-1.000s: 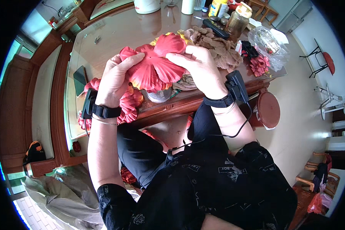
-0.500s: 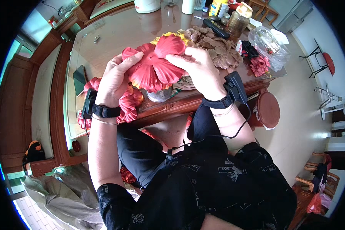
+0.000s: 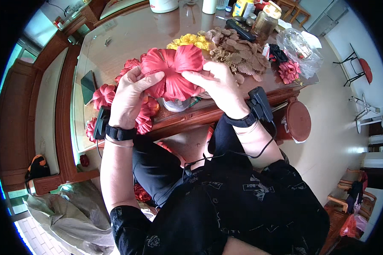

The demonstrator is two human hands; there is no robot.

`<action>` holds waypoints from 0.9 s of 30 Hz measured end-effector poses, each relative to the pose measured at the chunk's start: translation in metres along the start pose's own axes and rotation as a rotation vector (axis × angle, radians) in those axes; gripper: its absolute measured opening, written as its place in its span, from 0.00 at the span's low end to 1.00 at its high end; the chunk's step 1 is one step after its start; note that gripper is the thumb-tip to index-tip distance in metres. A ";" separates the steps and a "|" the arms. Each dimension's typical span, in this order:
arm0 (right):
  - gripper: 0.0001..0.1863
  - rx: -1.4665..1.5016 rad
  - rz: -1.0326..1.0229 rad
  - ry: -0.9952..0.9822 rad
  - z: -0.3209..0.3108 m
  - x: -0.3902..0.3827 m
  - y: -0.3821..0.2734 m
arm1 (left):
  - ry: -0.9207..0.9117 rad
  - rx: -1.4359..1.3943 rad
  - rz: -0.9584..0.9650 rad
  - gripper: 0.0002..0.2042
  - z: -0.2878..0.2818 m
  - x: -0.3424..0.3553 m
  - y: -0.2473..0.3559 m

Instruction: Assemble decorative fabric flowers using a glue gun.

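A large red artificial flower petal piece is stretched between my two hands above the near edge of the table. My left hand pinches its left side between thumb and fingers. On the right side, my right hand grips the petals the same way, thumb on top. Behind the left hand lie more red artificial flowers, partly covered by my wrist. Just beyond the held petals sits a heap of yellow flower pieces. To its right spreads a pile of brown leaf-like pieces. Beneath the petals, a clear container shows only in part.
The glass-topped wooden table carries a dark phone at left. A jar, a black case and a clear plastic bag stand or lie at the back right. A red-brown round stool is by the table's right end.
The red petal piece and both hands have shifted slightly; its petals are tilted differently, and more of the yellow heap shows behind it. Both hands keep their hold.
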State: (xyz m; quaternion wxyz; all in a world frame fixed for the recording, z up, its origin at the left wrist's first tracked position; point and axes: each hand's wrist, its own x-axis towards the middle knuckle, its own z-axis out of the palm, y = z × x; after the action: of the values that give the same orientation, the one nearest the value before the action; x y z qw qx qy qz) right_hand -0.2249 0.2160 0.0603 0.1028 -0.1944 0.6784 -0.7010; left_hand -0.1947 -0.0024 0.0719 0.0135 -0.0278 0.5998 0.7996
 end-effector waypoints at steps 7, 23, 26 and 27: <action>0.16 0.130 0.011 0.012 -0.004 0.006 -0.021 | -0.037 -0.051 0.007 0.11 0.000 -0.001 0.001; 0.13 0.132 0.104 0.081 -0.005 0.006 0.013 | -0.038 -0.081 -0.029 0.03 -0.006 0.013 -0.010; 0.12 0.105 0.135 0.065 -0.004 0.005 0.030 | -0.081 -0.103 -0.012 0.03 -0.006 0.017 -0.016; 0.11 0.108 0.156 0.076 -0.002 0.005 0.029 | -0.092 -0.108 -0.004 0.03 -0.006 0.017 -0.016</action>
State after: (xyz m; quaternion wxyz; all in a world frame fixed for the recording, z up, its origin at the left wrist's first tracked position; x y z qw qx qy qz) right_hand -0.2335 0.2140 0.0318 0.1418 -0.1083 0.6560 -0.7334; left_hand -0.2108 -0.0039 0.0534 0.0412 0.0071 0.5543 0.8312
